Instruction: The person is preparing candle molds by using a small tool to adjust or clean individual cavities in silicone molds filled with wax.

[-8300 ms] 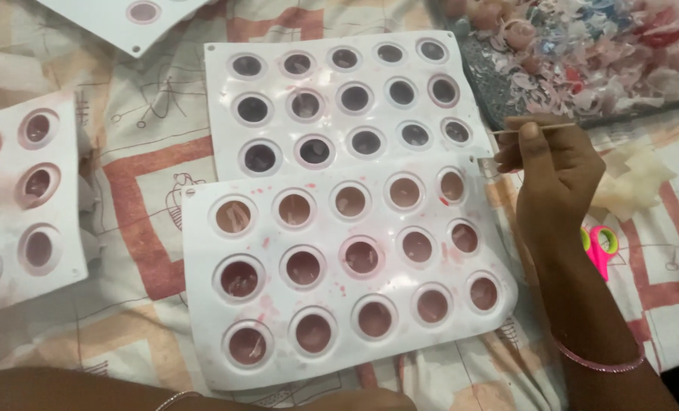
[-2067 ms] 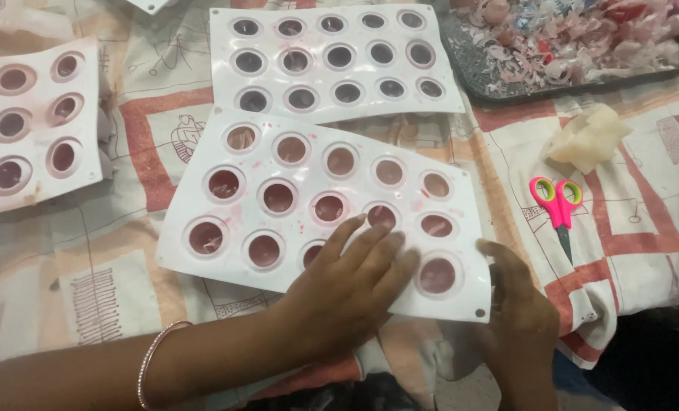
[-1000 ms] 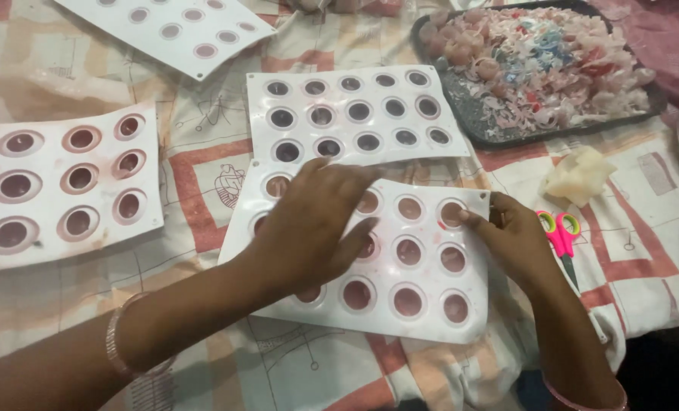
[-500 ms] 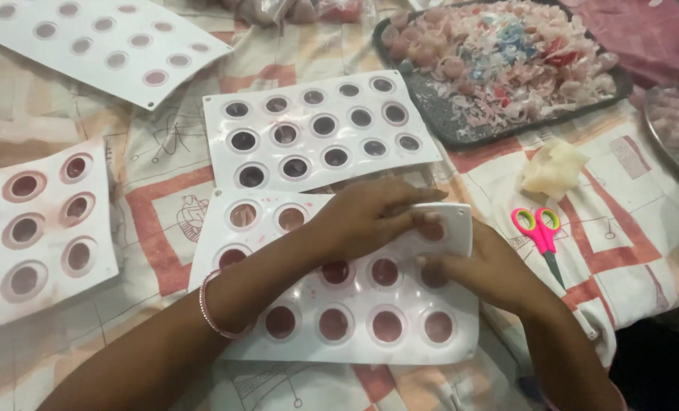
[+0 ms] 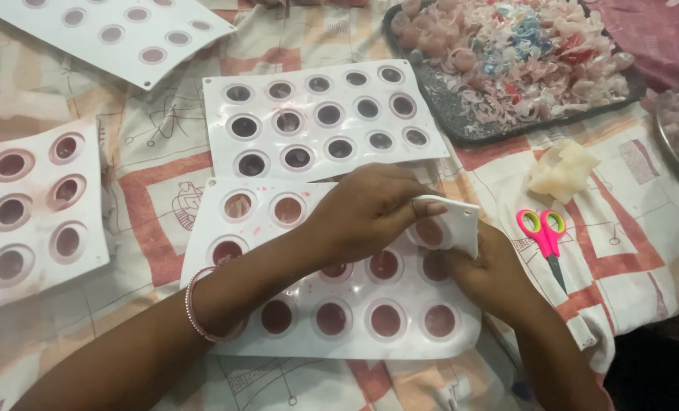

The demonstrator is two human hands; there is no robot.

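Note:
A white silicone mould sheet (image 5: 354, 335) with round pinkish cavities lies on the patterned cloth in front of me. My left hand (image 5: 362, 209) reaches across it and pinches its far right corner, which is bent upward. My right hand (image 5: 491, 270) grips the same corner from the right edge and from beneath. Both hands cover several of the cavities on the upper right of the sheet.
A second mould sheet (image 5: 320, 118) lies just beyond, another mould (image 5: 35, 205) at the left and a third mould (image 5: 119, 34) at top left. A dark tray of pink and blue scraps (image 5: 514, 61) sits top right. Pink scissors (image 5: 543, 232) and a pale wax lump (image 5: 561, 169) lie at the right.
The mould's top right corner has been lifted and curled further up by both hands. The view has shifted slightly.

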